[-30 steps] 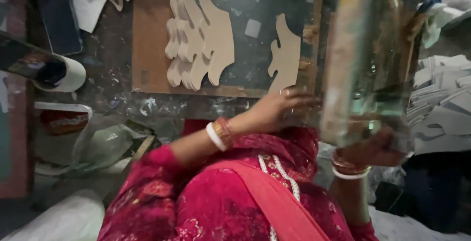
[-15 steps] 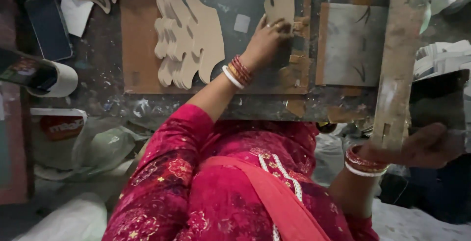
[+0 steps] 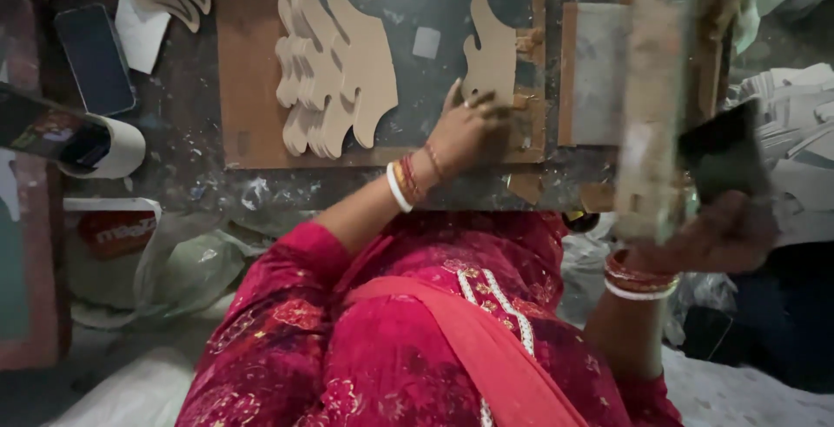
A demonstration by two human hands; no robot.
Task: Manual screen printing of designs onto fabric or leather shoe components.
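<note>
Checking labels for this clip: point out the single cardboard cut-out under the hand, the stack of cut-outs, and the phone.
Single cut-out [image 3: 492,53], head view, on its upper body.
Stack of cut-outs [image 3: 343,71], head view, on the top piece.
Phone [image 3: 95,58], head view, on its dark screen.

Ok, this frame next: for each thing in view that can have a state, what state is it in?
Left hand: fingers pressed flat on the single cutout.
Single cutout: lying flat on the board.
Right hand: raised off the table, gripping a long strip.
Long strip: held upright, blurred.
Stack of cutouts: fanned, untouched.
Phone: screen dark.
Tape roll: lying on its side.
</note>
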